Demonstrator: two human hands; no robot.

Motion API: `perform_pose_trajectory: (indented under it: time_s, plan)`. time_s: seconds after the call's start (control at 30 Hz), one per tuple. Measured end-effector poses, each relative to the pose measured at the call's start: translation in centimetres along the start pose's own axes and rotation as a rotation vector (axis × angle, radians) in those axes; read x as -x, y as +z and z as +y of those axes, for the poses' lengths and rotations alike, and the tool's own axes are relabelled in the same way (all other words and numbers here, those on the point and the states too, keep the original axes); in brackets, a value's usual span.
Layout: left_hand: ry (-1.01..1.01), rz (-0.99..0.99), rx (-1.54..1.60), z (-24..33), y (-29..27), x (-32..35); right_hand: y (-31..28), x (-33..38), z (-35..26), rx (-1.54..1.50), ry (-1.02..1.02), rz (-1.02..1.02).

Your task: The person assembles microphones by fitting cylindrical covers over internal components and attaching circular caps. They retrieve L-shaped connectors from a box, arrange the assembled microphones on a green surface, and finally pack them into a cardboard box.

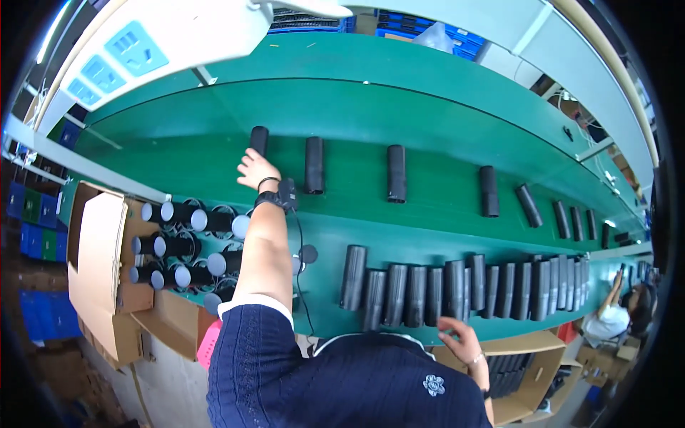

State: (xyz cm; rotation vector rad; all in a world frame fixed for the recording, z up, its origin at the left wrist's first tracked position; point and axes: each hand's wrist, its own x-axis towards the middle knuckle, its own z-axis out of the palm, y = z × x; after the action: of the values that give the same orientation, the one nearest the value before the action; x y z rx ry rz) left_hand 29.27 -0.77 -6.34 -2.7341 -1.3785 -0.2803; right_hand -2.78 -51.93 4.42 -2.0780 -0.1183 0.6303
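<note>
My left hand reaches far over the green bench, at the near end of a black ribbed tube. Its fingers are spread and touch or nearly touch that tube; the palm side is hidden. To the right, similar black tubes lie spaced out along the far strip. My right hand is at the near edge of the bench, fingers slightly bent and apart, beside a tight row of black tubes. Nothing shows in it.
At left, several black cylinders with pale round ends and coiled cables sit by an open cardboard box. A black disc lies near my forearm. Another box holds dark tubes at lower right. Another person works at far right.
</note>
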Motion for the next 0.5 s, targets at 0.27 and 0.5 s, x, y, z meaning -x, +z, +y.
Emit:
perform_pose_trajectory:
  time_s: [0.27, 0.5]
  plan:
    - [-0.266, -0.178, -0.132, -2.4, 4.9, -2.7, 1.9, 4.3, 3.4, -0.508, 0.292, 0.239]
    - [0.378, -0.074, 0.119, 4.2, -2.3, 3.0, 0.0, 0.7, 0.6, -0.246, 0.275, 0.226]
